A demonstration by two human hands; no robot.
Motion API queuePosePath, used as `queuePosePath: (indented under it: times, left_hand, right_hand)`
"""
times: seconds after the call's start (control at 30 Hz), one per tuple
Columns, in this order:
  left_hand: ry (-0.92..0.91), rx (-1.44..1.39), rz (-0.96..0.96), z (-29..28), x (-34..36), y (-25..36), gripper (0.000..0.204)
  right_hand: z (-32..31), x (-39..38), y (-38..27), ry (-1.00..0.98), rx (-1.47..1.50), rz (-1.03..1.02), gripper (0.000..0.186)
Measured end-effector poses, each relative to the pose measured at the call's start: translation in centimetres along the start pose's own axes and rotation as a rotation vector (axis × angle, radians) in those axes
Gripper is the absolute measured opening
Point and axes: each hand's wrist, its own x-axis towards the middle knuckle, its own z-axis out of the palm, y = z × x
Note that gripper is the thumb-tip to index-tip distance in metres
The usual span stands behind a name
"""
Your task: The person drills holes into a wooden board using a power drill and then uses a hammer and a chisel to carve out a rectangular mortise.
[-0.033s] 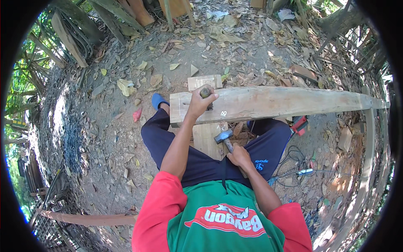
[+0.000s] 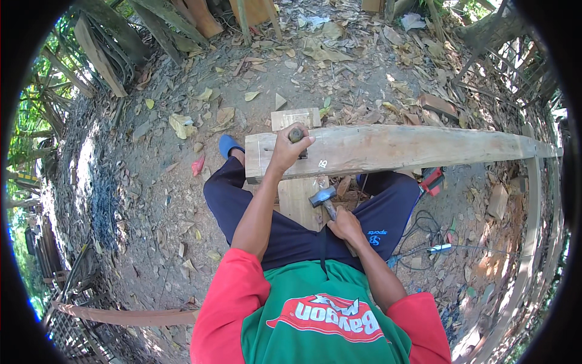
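A long thick wooden beam point(image 2: 388, 145) lies crosswise in front of me. On its left part my left hand point(image 2: 290, 148) grips the round handle of a chisel point(image 2: 296, 134), held upright. The chisel's dark lower part shows beside my fingers, against the wood; its cutting edge is hidden. My right hand point(image 2: 347, 225) is closed round the handle of a hammer point(image 2: 323, 196), low over my lap and nearer to me than the beam. The metal hammer head points away from me, apart from the chisel.
Under the beam a pale board point(image 2: 297, 206) runs between my legs, and a short wood block point(image 2: 295, 118) sits beyond it. A red-handled tool point(image 2: 432, 181) and a dark cable point(image 2: 424, 233) lie at right. Dry leaves cover much of the ground.
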Motion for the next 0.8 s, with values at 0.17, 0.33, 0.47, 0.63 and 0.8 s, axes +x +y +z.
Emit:
queuePosePath:
  times: [0.17, 0.33, 0.47, 0.63, 0.8]
  left_hand:
    - [0.07, -0.078, 0.028, -0.4, -0.9, 0.3, 0.013]
    - [0.12, -0.129, 0.057, -0.3, -1.1, 0.1, 0.015]
    - [0.127, -0.116, 0.071, -0.3, -1.3, -0.2, 0.016]
    - [0.104, -0.101, 0.078, -0.4, -1.5, 0.4, 0.016]
    - [0.09, -0.083, 0.066, -0.3, -1.6, 0.6, 0.016]
  right_hand:
    - [0.1, 0.1, 0.1, 0.013, -0.001, 0.002, 0.04]
    - [-0.3, -0.3, -0.5, 0.007, -0.017, 0.012, 0.041]
    - [-0.2, -0.2, -0.3, 0.013, -0.017, 0.012, 0.041]
    - [0.0, -0.2, -0.2, 0.021, -0.016, 0.003, 0.04]
    - [0.2, -0.1, 0.0, 0.038, 0.002, -0.007, 0.04]
